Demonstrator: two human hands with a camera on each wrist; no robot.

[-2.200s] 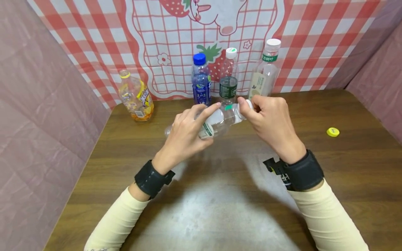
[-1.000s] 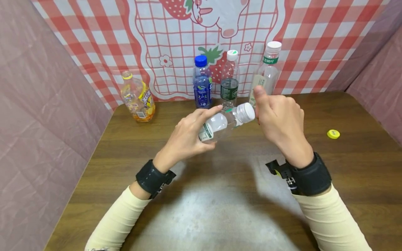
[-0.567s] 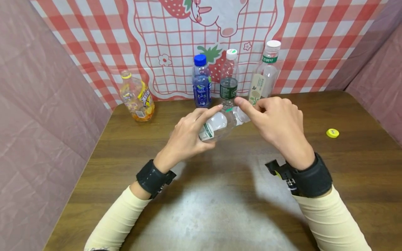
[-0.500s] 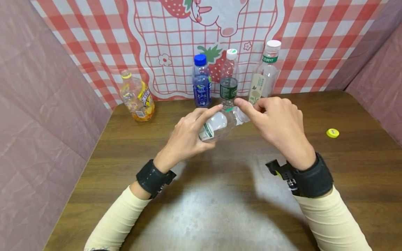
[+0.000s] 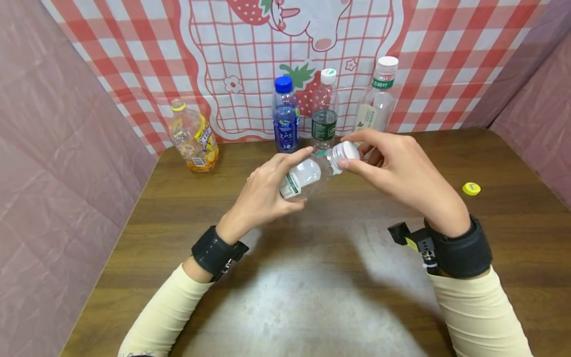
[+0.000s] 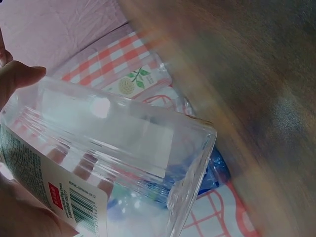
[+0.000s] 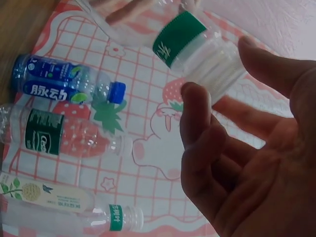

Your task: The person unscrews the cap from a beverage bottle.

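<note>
In the middle of the frame, your left hand [image 5: 262,192] grips the tilted bottle [image 5: 308,174] and your right hand [image 5: 399,166] pinches its white cap [image 5: 350,150]; best brace it without denting, twisting squarely.

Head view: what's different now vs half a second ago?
The right hand turned, its wrist shifting right. Its thumb moved to the near side of the white cap, which was mostly hidden and now shows between thumb and forefinger. Unchanged: left hand gripping the tilted bottle; standing bottles and yellow cap in place.
</note>
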